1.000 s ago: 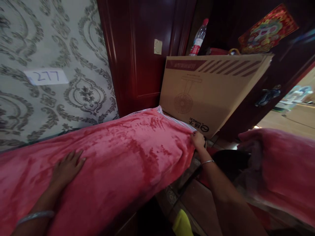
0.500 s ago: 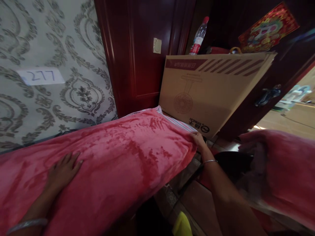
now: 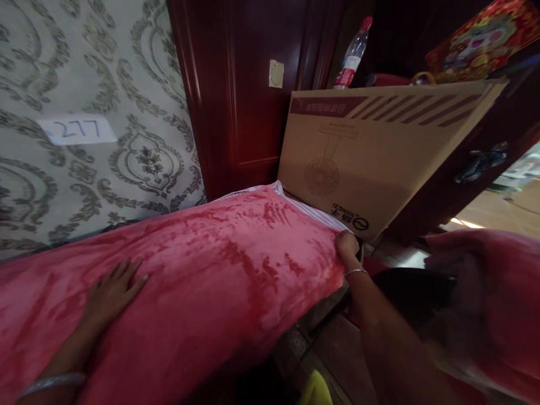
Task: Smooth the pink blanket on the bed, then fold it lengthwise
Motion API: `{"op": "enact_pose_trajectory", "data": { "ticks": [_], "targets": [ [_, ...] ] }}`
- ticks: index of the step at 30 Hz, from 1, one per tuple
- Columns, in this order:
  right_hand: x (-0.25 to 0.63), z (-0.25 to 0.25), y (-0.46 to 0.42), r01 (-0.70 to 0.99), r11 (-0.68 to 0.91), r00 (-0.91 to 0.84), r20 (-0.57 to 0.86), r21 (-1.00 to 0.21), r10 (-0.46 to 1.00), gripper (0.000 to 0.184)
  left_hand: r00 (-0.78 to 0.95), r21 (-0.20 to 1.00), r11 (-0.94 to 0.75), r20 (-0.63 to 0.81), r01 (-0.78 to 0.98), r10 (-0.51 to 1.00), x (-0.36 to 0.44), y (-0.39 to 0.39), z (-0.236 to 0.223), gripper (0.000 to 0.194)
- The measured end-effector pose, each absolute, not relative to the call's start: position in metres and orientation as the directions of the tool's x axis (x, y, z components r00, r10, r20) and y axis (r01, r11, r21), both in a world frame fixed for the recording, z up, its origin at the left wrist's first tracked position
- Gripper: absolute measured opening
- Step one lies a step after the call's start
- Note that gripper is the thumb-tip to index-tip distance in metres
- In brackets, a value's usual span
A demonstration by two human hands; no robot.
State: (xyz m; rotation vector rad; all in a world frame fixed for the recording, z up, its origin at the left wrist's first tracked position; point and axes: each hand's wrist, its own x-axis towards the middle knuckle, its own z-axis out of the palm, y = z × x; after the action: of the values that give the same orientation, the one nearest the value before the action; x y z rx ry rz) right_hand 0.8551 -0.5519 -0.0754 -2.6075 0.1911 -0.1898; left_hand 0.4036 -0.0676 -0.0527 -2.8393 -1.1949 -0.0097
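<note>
pink fuzzy cloth [image 3: 202,270] lies flat | left hand [image 3: 110,293] rests open on it | right hand [image 3: 348,245] curls closed, pinching its corner by the cardboard box [image 3: 371,157]

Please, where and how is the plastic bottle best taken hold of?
Probably grip the bottle around its body, below the red cap, from the near side over the carton: this part rises clear, tilted, while the lower end meets the carton's top edge.

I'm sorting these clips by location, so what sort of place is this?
Probably a room in a home: patterned wallpaper, a pink plush cover under both hands, and a fan carton stored by a dark red panelled door.
</note>
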Motion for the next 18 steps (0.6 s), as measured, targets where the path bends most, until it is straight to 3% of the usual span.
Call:
{"op": "enact_pose_trajectory", "data": {
  "ticks": [10,18],
  "targets": [
    [0.855,-0.076,-0.551,-0.084,-0.922,0.991,0.063,-0.378,-0.116,0.04,0.698,-0.037,-0.697,0.032,0.716,0.715,0.401,-0.072,-0.051,0.071],
    [0.881,-0.058,-0.518,0.085,-0.952,0.996,0.034,-0.295,0.079,0.048,0.684,-0.062,-0.682,0.028,0.729,0.729,0.403,-0.066,-0.056,0.069]
  ]
}}
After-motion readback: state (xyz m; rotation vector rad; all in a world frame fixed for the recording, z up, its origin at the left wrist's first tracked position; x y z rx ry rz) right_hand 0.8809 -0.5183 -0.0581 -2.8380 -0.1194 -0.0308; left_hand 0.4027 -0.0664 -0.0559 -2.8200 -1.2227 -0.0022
